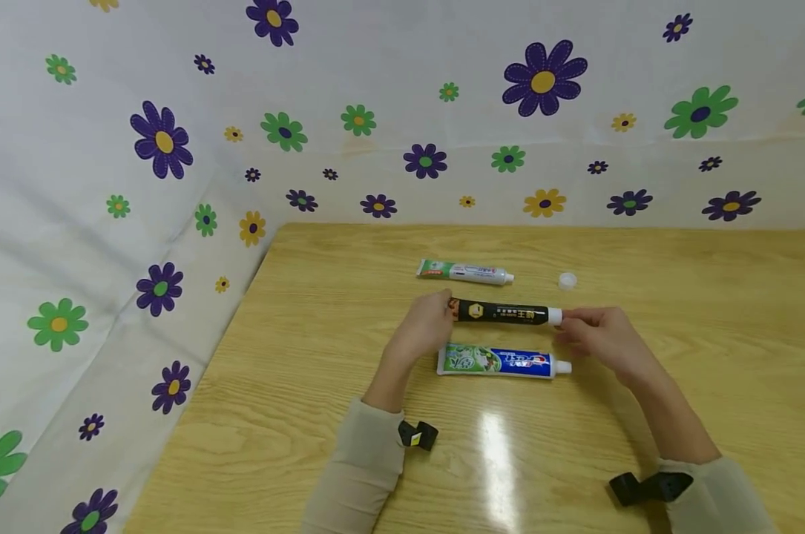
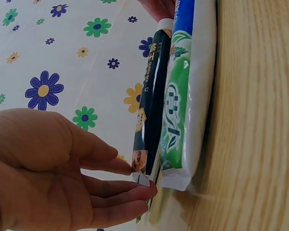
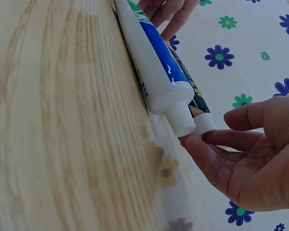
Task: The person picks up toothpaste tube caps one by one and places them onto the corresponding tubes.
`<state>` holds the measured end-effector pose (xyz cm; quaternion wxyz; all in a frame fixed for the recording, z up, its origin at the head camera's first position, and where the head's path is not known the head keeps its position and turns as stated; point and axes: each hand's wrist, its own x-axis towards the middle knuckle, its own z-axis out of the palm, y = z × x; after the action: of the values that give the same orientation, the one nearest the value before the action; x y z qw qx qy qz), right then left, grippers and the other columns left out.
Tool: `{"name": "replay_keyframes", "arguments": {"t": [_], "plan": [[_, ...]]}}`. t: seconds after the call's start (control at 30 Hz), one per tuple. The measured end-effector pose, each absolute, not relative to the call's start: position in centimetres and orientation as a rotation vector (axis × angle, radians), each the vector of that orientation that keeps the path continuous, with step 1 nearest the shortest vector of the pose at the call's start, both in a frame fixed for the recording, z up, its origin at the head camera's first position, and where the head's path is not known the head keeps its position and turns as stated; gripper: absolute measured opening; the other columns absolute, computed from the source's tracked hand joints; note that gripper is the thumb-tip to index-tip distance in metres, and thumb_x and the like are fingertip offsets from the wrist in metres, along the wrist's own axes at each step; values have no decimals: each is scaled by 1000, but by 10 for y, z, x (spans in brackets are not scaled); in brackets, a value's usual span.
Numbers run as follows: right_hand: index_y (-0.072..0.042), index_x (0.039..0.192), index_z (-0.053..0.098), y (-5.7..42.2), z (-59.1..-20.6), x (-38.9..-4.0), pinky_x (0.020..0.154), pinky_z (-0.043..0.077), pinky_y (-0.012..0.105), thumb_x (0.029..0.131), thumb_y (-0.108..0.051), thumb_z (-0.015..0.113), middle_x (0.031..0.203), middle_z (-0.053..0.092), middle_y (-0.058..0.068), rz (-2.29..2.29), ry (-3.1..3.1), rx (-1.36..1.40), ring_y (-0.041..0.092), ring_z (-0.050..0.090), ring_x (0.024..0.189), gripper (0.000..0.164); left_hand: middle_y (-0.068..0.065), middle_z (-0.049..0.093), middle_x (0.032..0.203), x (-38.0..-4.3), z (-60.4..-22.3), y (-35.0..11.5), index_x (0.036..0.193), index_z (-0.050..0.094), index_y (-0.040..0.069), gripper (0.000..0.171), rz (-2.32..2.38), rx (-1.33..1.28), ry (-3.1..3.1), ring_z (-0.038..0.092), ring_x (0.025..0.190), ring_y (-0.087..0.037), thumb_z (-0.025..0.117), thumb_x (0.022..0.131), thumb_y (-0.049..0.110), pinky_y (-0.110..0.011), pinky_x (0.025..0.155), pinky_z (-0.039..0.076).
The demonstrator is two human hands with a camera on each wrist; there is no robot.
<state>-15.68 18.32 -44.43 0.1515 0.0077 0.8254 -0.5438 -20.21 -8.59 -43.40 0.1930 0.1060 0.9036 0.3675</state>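
A black toothpaste tube (image 1: 502, 311) with gold lettering and a white cap (image 1: 555, 317) lies crosswise between the two hands. My left hand (image 1: 424, 322) holds its flat tail end, which sits between the fingers in the left wrist view. At the other end, the fingertips of my right hand (image 1: 605, 337) touch the white cap, with the thumb standing apart from it in the right wrist view. Nearer me is a green and blue toothpaste tube (image 1: 495, 361), its cap pointing right. A smaller green and white toothpaste tube (image 1: 465, 271) lies behind the black one.
A loose, whitish round cap (image 1: 567, 281) rests at the back right of the tubes on the wooden table (image 1: 295, 319). White cloth with printed flowers (image 1: 375, 74) hangs behind the table and along its left side. Each wrist wears a black camera mount (image 1: 649, 489).
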Motion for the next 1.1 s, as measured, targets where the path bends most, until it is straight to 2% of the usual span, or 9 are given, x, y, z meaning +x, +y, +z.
{"name": "replay_keyframes", "arguments": {"t": [0.07, 0.17, 0.23, 0.33, 0.4, 0.5, 0.63, 0.97, 1.1], "plan": [[17, 132, 52, 185, -446, -157, 79, 59, 33, 106, -15, 46, 115, 66, 29, -1565, 2358, 22, 23, 70, 96, 42, -26, 62, 114, -202, -435, -83, 144, 43, -9, 41, 994, 330, 2540, 39, 51, -10, 35, 105, 3, -22, 49, 38], [19, 133, 50, 188, -450, -157, 76, 59, 31, 106, -14, 45, 112, 68, 28, -1558, 2347, 11, 20, 70, 93, 43, -19, 63, 98, -202, -438, -80, 127, 57, -6, 31, 947, 360, 2553, 43, 56, -12, 36, 106, 5, -22, 51, 38], [19, 133, 49, 189, -451, -158, 77, 59, 31, 107, -18, 43, 114, 67, 29, -1544, 2345, 15, 21, 69, 96, 46, -13, 57, 81, -202, -438, -79, 114, 61, -3, 27, 939, 366, 2561, 42, 56, -13, 37, 106, 5, -23, 51, 37], [17, 135, 49, 189, -451, -160, 80, 59, 32, 109, -29, 38, 122, 62, 31, -1533, 2338, 32, 27, 67, 104, 54, -9, 51, 75, -202, -437, -79, 108, 61, -3, 25, 950, 361, 2565, 40, 55, -13, 36, 105, 3, -23, 50, 35], [16, 135, 49, 189, -450, -162, 81, 59, 33, 109, -38, 34, 127, 59, 32, -1536, 2328, 47, 30, 65, 108, 62, -12, 56, 81, -202, -436, -80, 113, 61, -3, 27, 959, 355, 2559, 40, 55, -12, 36, 105, 2, -23, 50, 35], [15, 137, 47, 189, -450, -163, 81, 58, 30, 108, -46, 30, 130, 57, 32, -1530, 2308, 58, 28, 64, 107, 70, -19, 64, 103, -202, -435, -83, 129, 58, -5, 33, 980, 345, 2545, 40, 53, -12, 36, 104, 2, -23, 49, 35], [14, 139, 45, 190, -450, -165, 79, 57, 26, 108, -48, 29, 128, 58, 30, -1527, 2280, 56, 21, 63, 100, 71, -22, 59, 130, -203, -435, -89, 144, 47, -4, 41, 999, 341, 2538, 36, 49, -11, 36, 105, 4, -23, 48, 35], [16, 136, 47, 194, -454, -167, 78, 57, 26, 109, -43, 31, 117, 65, 25, -1562, 2233, 27, 16, 64, 94, 66, -24, 44, 149, -203, -436, -94, 150, 34, -5, 46, 1007, 351, 2490, 30, 46, -9, 34, 106, 7, -25, 52, 37], [15, 136, 47, 197, -456, -165, 78, 58, 27, 109, -40, 33, 123, 61, 29, -1598, 2231, 26, 16, 67, 93, 63, -24, 45, 147, -202, -436, -93, 151, 33, -6, 47, 1014, 350, 2484, 29, 45, -8, 35, 106, 8, -24, 51, 38]]}}
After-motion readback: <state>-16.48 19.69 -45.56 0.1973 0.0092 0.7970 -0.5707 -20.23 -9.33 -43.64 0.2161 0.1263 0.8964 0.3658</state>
